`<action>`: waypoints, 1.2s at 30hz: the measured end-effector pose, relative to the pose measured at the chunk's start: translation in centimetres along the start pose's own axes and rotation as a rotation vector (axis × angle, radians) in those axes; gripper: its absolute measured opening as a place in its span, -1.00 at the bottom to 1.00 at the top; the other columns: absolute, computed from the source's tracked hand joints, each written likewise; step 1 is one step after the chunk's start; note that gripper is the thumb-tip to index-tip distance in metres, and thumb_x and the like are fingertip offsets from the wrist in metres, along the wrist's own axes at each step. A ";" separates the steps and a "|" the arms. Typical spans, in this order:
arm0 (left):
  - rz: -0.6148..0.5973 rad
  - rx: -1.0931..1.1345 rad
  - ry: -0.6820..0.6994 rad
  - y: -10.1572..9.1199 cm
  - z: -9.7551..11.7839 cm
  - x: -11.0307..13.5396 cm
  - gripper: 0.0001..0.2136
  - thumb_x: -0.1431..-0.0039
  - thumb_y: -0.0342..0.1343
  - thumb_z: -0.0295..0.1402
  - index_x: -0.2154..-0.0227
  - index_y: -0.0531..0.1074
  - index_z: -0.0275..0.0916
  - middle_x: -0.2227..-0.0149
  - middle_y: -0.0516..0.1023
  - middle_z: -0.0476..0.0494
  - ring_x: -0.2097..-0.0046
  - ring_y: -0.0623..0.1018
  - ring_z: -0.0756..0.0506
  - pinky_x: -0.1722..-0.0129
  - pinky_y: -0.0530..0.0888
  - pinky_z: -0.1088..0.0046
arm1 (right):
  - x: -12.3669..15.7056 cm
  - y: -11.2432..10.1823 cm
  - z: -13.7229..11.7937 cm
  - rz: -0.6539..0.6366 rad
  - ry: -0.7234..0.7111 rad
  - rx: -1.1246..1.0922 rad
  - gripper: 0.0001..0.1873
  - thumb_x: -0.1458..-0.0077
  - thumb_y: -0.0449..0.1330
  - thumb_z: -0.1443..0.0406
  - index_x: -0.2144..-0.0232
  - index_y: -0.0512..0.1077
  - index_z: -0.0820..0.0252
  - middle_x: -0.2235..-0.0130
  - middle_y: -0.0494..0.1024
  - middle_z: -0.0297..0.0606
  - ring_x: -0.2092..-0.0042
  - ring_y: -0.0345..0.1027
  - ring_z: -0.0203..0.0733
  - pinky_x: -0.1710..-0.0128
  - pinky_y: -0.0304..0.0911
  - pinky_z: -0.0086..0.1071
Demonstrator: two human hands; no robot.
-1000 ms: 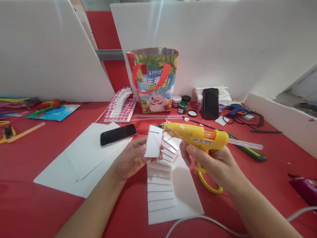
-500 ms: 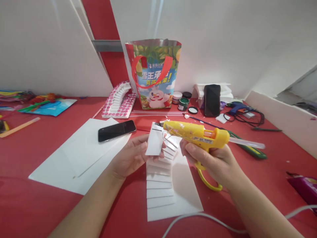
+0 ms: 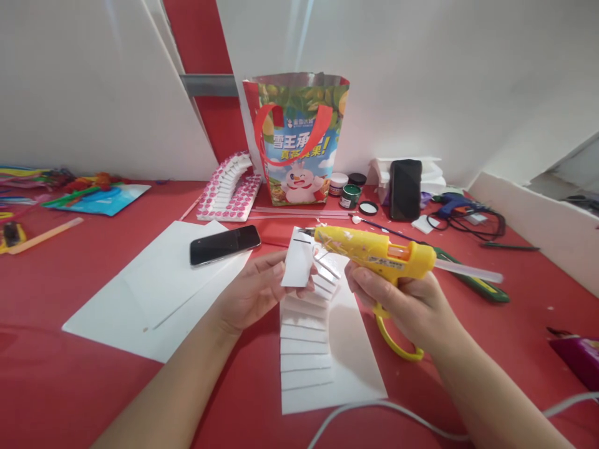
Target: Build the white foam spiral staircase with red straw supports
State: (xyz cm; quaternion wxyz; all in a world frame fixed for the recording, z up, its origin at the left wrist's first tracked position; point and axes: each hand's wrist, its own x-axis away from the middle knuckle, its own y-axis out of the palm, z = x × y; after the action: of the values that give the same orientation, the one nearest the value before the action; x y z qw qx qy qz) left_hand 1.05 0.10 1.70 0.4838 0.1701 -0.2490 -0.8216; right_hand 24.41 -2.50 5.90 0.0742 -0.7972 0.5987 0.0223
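Note:
Between the fingers and thumb of my left hand (image 3: 256,289) is a small white card piece (image 3: 296,265) with a short dark line near its top. My right hand (image 3: 401,299) is wrapped around the handle of a yellow hot glue gun (image 3: 362,244). Its dark nozzle points left at the top of the card piece; whether the tip touches cannot be made out. A clear glue stick (image 3: 470,270) sticks out of the back. Beneath both hands, overlapping white strips (image 3: 304,346) form a curved row of steps on a white board (image 3: 353,368).
White sheets (image 3: 135,299) and a phone (image 3: 225,246) lie left. Behind stand a printed bag (image 3: 299,143), a pink-dotted stepped model (image 3: 229,193), paint jars (image 3: 350,196) and another phone (image 3: 405,190). A green cutter (image 3: 472,279) lies right; a white cable (image 3: 388,404) crosses the front.
The whole view has shifted slightly, so everything appears a little further right. Both hands keep their grips, and the nozzle stays at the card piece's top.

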 end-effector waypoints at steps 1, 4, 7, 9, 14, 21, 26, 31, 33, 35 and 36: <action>0.003 0.002 0.002 0.0 0.0 0.0 -0.72 -0.17 0.34 -0.22 0.11 0.67 -0.25 0.18 0.69 -0.27 0.21 0.65 -0.18 0.25 0.52 0.35 | 0.0 0.1 0.0 -0.002 0.003 0.000 -0.66 -0.26 0.24 0.07 0.44 0.38 0.17 0.49 0.27 -0.37 0.46 0.10 -0.32 0.50 0.05 -0.37; 0.007 0.012 0.007 -0.2 -0.2 0.0 -0.72 -0.16 0.35 -0.24 0.09 0.67 -0.24 0.15 0.69 -0.28 0.15 0.65 -0.20 0.23 0.52 0.34 | 0.0 0.2 -0.1 -0.007 0.010 0.002 -0.64 -0.26 0.23 0.07 0.45 0.36 0.17 0.50 0.25 -0.38 0.48 0.09 -0.32 0.52 0.03 -0.36; 0.003 0.022 0.006 -0.3 -0.2 0.0 -0.71 -0.16 0.35 -0.24 0.09 0.67 -0.24 0.15 0.69 -0.26 0.14 0.65 -0.18 0.21 0.53 0.37 | -0.1 0.1 0.0 -0.004 0.015 0.003 -0.62 -0.25 0.24 0.06 0.48 0.33 0.16 0.51 0.24 -0.39 0.48 0.07 -0.33 0.52 0.01 -0.36; -0.009 0.022 0.005 -0.2 -0.1 -0.1 -0.71 -0.17 0.34 -0.24 0.08 0.67 -0.23 0.15 0.70 -0.25 0.15 0.65 -0.17 0.20 0.53 0.38 | -0.1 0.1 0.1 0.001 0.024 0.005 -0.61 -0.25 0.24 0.05 0.48 0.32 0.16 0.51 0.23 -0.39 0.48 0.07 -0.33 0.51 0.01 -0.36; -0.023 0.012 0.008 -0.1 0.0 -0.1 -0.73 -0.18 0.33 -0.24 0.09 0.68 -0.24 0.19 0.70 -0.25 0.18 0.65 -0.15 0.18 0.52 0.38 | 0.0 0.1 0.2 0.006 0.036 0.018 -0.58 -0.24 0.24 0.02 0.49 0.30 0.15 0.52 0.20 -0.40 0.48 0.05 -0.32 0.51 0.01 -0.35; 0.008 -0.008 0.010 0.0 0.1 -0.1 -0.73 -0.14 0.37 -0.23 0.15 0.69 -0.26 0.17 0.69 -0.27 0.19 0.65 -0.19 0.17 0.52 0.30 | 0.1 0.1 0.3 0.002 0.048 0.025 -0.60 -0.24 0.25 0.03 0.48 0.33 0.15 0.50 0.22 -0.39 0.47 0.07 -0.31 0.50 0.02 -0.36; 0.034 0.001 0.010 -0.1 0.1 -0.1 -0.72 -0.10 0.40 -0.23 0.17 0.69 -0.25 0.17 0.71 -0.24 0.15 0.66 -0.18 0.13 0.53 0.32 | 0.3 0.1 0.6 0.003 0.064 0.051 -0.60 -0.23 0.26 0.03 0.49 0.34 0.15 0.50 0.21 -0.38 0.46 0.07 -0.31 0.50 0.02 -0.36; 0.058 0.002 0.025 -0.4 -0.2 -0.1 -0.71 -0.11 0.40 -0.24 0.14 0.68 -0.26 0.17 0.71 -0.24 0.13 0.66 -0.16 0.13 0.54 0.36 | 0.3 0.1 0.6 -0.014 0.046 0.048 -0.62 -0.24 0.25 0.06 0.48 0.37 0.16 0.49 0.23 -0.38 0.45 0.07 -0.31 0.48 0.06 -0.37; 0.058 0.006 0.029 -0.4 -0.2 -0.1 -0.73 -0.11 0.39 -0.26 0.14 0.68 -0.25 0.17 0.71 -0.25 0.13 0.66 -0.17 0.12 0.54 0.34 | 0.3 0.1 0.6 -0.021 0.028 0.056 -0.66 -0.25 0.25 0.07 0.45 0.41 0.16 0.49 0.24 -0.39 0.45 0.08 -0.31 0.48 0.08 -0.38; 0.055 0.022 0.032 -0.4 -0.1 -0.1 -0.76 -0.11 0.40 -0.27 0.17 0.69 -0.23 0.18 0.72 -0.22 0.15 0.67 -0.16 0.11 0.55 0.35 | 0.3 0.1 0.7 -0.029 0.012 0.073 -0.69 -0.26 0.25 0.08 0.41 0.47 0.17 0.49 0.26 -0.38 0.45 0.09 -0.31 0.48 0.09 -0.38; 0.054 0.030 0.033 -0.3 -0.1 -0.1 -0.76 -0.10 0.41 -0.28 0.17 0.69 -0.22 0.18 0.72 -0.21 0.16 0.67 -0.15 0.11 0.55 0.35 | 0.3 0.1 0.7 -0.031 0.006 0.081 -0.71 -0.26 0.24 0.08 0.37 0.49 0.16 0.49 0.27 -0.38 0.46 0.10 -0.31 0.48 0.09 -0.38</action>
State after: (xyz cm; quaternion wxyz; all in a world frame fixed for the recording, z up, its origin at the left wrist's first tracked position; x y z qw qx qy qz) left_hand 0.93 0.30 1.42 0.5075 0.1843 -0.2579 -0.8013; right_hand 24.44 -2.70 5.14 0.1050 -0.8029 0.5868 -0.0056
